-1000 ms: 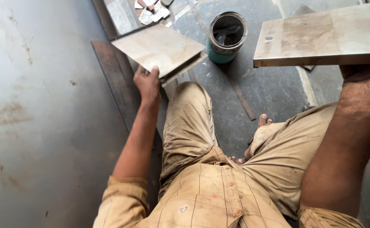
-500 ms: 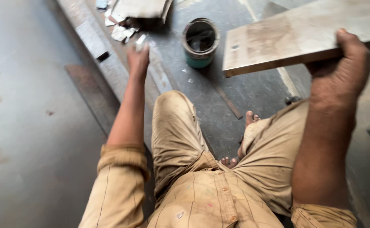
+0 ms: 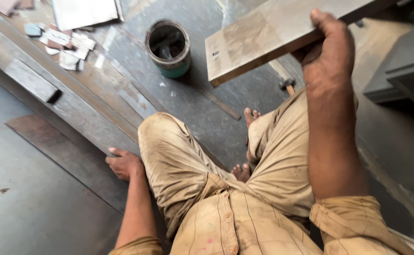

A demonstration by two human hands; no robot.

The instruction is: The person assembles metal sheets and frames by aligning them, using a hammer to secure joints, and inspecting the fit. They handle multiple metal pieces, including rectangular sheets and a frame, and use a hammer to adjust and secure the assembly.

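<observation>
Floor: dusty grey concrete floor (image 3: 37, 208), person seated cross-legged on it.
Right hand (image 3: 329, 56): fingers wrapped over the edge of a flat rectangular beige tile (image 3: 263, 33), held raised and tilted.
Left hand (image 3: 124, 164): fingers spread flat, propping on the floor.
Technique: support the tile's underside; a one-edge grip likely strains it.
Nearby: round green-based tin bucket (image 3: 168, 47); pale tile offcuts (image 3: 67, 45).

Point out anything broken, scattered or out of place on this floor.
Small broken tile pieces lie scattered at the upper left, beside a whole tile. A hammer lies on the floor, partly hidden behind the knee. The right hand holds a large tile tilted in the air.
</observation>
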